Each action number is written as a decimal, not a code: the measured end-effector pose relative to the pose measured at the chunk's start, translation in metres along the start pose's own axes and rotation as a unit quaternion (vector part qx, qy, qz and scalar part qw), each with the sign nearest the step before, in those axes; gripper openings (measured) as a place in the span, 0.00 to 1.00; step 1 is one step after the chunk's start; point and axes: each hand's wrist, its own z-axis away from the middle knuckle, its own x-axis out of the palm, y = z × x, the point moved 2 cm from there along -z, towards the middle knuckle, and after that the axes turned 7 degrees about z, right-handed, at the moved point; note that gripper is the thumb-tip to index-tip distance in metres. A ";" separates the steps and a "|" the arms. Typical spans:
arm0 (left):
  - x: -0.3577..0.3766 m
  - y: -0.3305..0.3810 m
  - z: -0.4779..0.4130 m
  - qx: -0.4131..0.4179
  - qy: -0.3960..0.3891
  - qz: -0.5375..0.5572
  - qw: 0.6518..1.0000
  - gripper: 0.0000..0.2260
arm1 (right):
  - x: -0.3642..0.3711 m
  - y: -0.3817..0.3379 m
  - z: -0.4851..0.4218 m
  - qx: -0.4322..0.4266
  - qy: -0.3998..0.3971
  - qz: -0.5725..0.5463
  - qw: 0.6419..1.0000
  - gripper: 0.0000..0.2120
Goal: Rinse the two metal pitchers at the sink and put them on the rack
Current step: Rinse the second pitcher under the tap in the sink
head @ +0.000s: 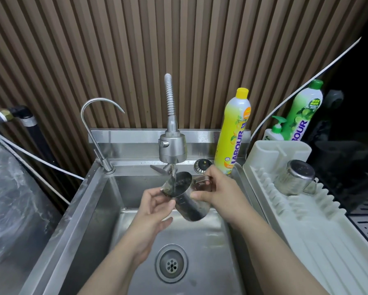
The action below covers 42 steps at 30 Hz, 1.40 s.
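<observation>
Your right hand [218, 188] grips the tilted steel pitcher [187, 201] by what looks like its handle; your left hand [155, 206] pinches its rim beneath the ribbed tap [172, 145].

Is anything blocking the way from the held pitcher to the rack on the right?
Nothing visible does. The held pitcher is over the sink; the rack beside it has bare ribs in front of the upside-down pitcher already there.

Both hands hold a tilted pitcher [185, 195] under the sprayer [173, 149]; another pitcher [294, 178] sits upside-down on the rack [306, 222]
</observation>
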 end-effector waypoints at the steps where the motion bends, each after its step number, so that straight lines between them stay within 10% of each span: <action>1: 0.001 0.005 -0.003 0.024 -0.002 -0.010 1.000 0.17 | 0.004 0.003 0.003 -0.001 0.001 -0.070 0.998 0.16; 7: -0.015 0.041 -0.010 0.132 0.028 -0.160 0.978 0.20 | 0.037 0.013 0.004 0.023 -0.048 -0.351 0.935 0.15; 16: -0.010 0.004 0.000 -0.010 0.070 -0.014 0.997 0.16 | 0.020 0.010 -0.013 0.024 -0.071 -0.166 0.983 0.18; 29: -0.049 -0.103 -0.002 -0.205 0.182 -0.013 0.962 0.06 | 0.141 0.109 0.016 0.451 -0.065 -0.260 0.851 0.26; 42: -0.002 -0.103 -0.006 -0.142 0.030 -0.089 0.985 0.13 | 0.057 0.097 0.072 0.326 0.087 -0.243 0.909 0.07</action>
